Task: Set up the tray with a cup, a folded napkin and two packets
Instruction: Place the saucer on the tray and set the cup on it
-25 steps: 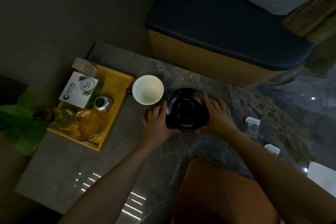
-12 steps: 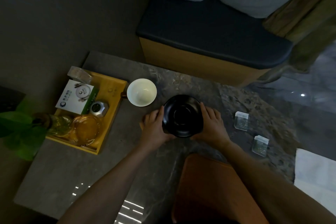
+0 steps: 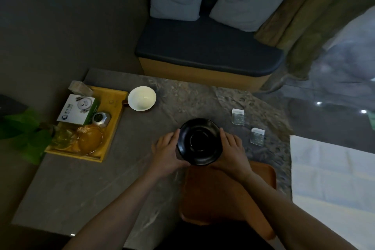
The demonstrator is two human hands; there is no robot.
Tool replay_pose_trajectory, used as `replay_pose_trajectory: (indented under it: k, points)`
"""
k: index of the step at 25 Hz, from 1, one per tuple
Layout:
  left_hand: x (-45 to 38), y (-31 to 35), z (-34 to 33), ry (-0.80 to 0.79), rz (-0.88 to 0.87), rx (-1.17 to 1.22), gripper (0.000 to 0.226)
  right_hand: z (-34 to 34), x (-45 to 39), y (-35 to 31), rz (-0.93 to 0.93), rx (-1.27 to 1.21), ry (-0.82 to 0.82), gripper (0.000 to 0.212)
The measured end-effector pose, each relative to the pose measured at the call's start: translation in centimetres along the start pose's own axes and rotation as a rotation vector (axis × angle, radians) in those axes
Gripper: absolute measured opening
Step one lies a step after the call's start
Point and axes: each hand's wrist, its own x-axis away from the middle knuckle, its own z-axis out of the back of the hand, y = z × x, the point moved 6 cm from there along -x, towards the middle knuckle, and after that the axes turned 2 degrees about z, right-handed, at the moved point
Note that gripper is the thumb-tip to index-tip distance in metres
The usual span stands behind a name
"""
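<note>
At left centre of the frame a white cup stands on the tabletop. In the middle, the left hand and right hand grasp a black saucer between them, above the far edge of the brown tray. Right of them lie two packets and a white napkin.

Two bare forearms come up from the bottom edge of the view, one on each side. Neither arm shows a sleeve, cuff or any cloth; both are uncovered from the lower edge to the wrist. The left hand wears no glove, and no ring, watch or band shows on it or its wrist. The right hand is likewise ungloved, with nothing visible on the fingers or wrist. The light is dim, so fine details such as nails cannot be made out. No other part of the person is clearly visible.
</note>
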Motion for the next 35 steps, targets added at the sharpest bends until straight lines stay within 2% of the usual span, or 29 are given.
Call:
replay_pose_trajectory:
  k: [4, 17, 28, 35]
  points:
    - [2.9, 1.4, -1.2, -0.007, -0.027, 0.058, 0.12, 0.0, 4.0, 0.7, -0.013, 0.02, 0.04, 0.134]
    - [11.2, 1.4, -6.1, -0.08, -0.041, -0.086, 0.119, -4.3, 14.2, 2.1, -0.085, -0.017, 0.039, 0.136]
    - [10.6, 0.0, -8.5, -0.121, -0.123, -0.181, 0.118, -7.2, 15.5, 2.4, -0.194, -0.054, -0.021, 0.129]
    - [9.3, 0.4, -8.9, -0.089, -0.185, -0.227, 0.113, -7.7, 14.6, 3.2, -0.215, -0.045, -0.025, 0.124]
